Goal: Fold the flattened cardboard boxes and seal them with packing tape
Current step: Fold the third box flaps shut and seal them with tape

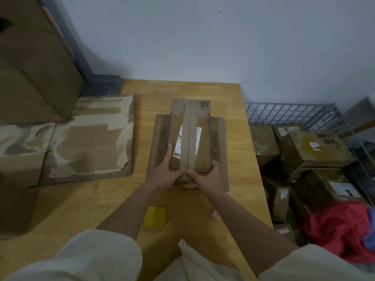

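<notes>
Brown corrugated cardboard makes up the box point(189, 136), a long rectangular carton whose two top flaps meet along a centre seam covered by a dull strip of brown tape point(188, 134); a white printed label point(178, 141) is split by that strip, and purple lines run down both long edges. It rests on a flat cardboard sheet point(160, 138) near the middle of the wooden tabletop point(91, 199), closer to the right edge. The left hand point(165, 173) lies on the box's near left corner with fingers nearly straight along the left edge and the thumb pressing toward the seam. The right hand point(211, 176) cups the near right corner, its fingers bent over the right edge and its thumb meeting the other at the seam's near end. A yellowish roll of packing tape point(154, 217) stands near the tabletop's front edge, between the forearms. Torn, peeling flattened cartons point(87, 138) lie toward the left edge. Beyond the right edge, a wire basket point(294, 112) holds taped parcels point(314, 151), with red fabric point(341, 228) beside them.
</notes>
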